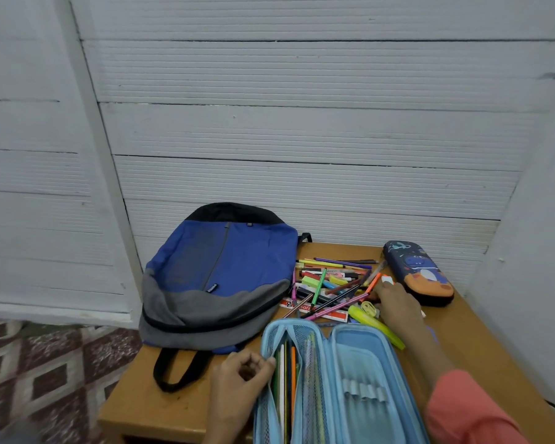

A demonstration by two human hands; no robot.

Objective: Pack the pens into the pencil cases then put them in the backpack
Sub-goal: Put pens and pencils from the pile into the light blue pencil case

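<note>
Head view: a person sits at a small wooden table (148, 408) set against a white wall, partway through packing pens.
Light blue pencil case (359, 363): lies open at the near edge. Several pens already stand in its left mesh pocket, and the elastic loops on the right half are empty.
Left hand (237, 379): fingers curled, thumb and forefinger pinching the mesh pocket's edge to hold it open.
Right hand (398, 302): reaches over the pile of pens (330, 283), back of the hand to the camera. An orange-and-white tip shows at the fingertips, but whether they have closed on it cannot be told.
Loose pens: most are still heaped mid-table between the backpack (218, 277) and the dark printed pencil case (420, 274). A yellow highlighter (375, 325) lies just beside the open case, under the right forearm.
Dark printed pencil case: closed, at the far right, just beyond the right hand.
Backpack: lies flat on the left, apparently zipped, its near end overhanging the table's left edge.
Progress: early, judging by the size of the heap.
Risk: the crossed pens may drag neighbours along when one is lifted. The forearm could sweep the highlighter off the right edge. If the pinch slips, the pocket will sag shut.
</note>
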